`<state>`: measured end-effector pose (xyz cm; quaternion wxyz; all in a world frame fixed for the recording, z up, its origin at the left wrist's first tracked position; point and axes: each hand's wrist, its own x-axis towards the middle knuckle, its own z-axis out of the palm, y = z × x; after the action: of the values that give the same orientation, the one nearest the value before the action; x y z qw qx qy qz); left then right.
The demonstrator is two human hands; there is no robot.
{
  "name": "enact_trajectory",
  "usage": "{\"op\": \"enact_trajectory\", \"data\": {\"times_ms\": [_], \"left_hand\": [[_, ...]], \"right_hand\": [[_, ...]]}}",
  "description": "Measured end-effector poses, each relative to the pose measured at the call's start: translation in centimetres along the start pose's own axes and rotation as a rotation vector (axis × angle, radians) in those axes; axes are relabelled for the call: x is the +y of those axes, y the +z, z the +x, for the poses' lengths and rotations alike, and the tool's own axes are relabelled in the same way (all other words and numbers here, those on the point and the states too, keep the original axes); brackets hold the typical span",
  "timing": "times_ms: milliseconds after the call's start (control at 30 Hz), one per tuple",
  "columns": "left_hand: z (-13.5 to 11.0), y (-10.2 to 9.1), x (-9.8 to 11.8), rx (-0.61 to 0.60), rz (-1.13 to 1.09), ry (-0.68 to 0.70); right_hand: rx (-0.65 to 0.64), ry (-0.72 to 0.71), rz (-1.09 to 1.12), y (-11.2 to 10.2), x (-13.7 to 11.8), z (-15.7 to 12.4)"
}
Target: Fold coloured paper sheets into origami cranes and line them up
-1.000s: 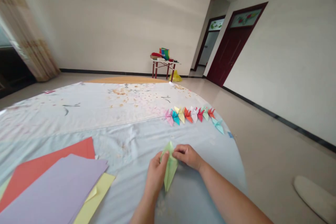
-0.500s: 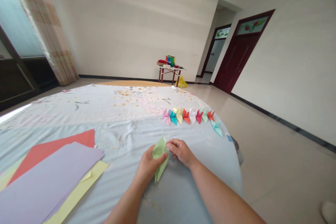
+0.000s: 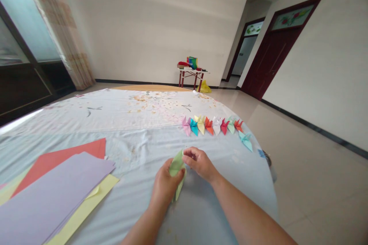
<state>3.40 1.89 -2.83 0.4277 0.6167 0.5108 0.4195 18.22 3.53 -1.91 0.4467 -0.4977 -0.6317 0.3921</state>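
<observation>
A light green folded paper point(image 3: 176, 164), long and pointed, is pinched in my left hand point(image 3: 165, 182), with the thumb across its front. My right hand point(image 3: 199, 164) is at the paper's upper right edge, fingers curled and thumb against the forefinger. Its fingertips touch or nearly touch the paper's top; whether they grip it, I cannot tell for sure. Beyond the hands, several folded paper cranes point(image 3: 216, 125) in pink, blue, yellow, orange, white, red and green stand in a row. One turquoise paper crane point(image 3: 245, 140) sits nearer, at the row's right end.
Flat sheets of purple paper point(image 3: 54, 195) lie at the left over red paper point(image 3: 66, 157) and yellow paper point(image 3: 86, 208). A pale cloth point(image 3: 138, 222) covers the round table, whose edge curves along the right. A small side table point(image 3: 192, 72) holding a bag stands by the far wall.
The green paper has turned slightly and looks narrower. My right fingers have moved over its top edge and spread a little. The view has shifted a little.
</observation>
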Motion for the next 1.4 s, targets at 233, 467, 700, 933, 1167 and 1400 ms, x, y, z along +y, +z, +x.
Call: {"op": "enact_trajectory", "data": {"times_ms": [233,467,700,933,1167,1400], "left_hand": [[-0.7,0.5,0.3,0.159,0.111,0.141],[-0.8,0.7,0.2,0.152,0.123,0.152],[-0.3,0.6,1.0,-0.007,-0.091,-0.115],[-0.2,0.3,1.6,-0.11,-0.348,-0.282],[-0.2,0.1,1.7,-0.183,-0.314,-0.254],[-0.2,0.2,1.4,-0.164,-0.24,-0.238]], "right_hand": [[0.079,-0.147,-0.207,0.6,-1.4,-0.6],[0.217,-0.209,-0.325,1.0,-1.6,-0.8],[0.097,-0.198,-0.14,0.1,-1.7,-0.7],[-0.047,-0.062,0.026,-1.0,-0.5,-0.5],[-0.032,0.033,0.229,-0.9,0.3,0.0],[0.011,0.073,0.29,-0.9,0.3,0.2]]}}
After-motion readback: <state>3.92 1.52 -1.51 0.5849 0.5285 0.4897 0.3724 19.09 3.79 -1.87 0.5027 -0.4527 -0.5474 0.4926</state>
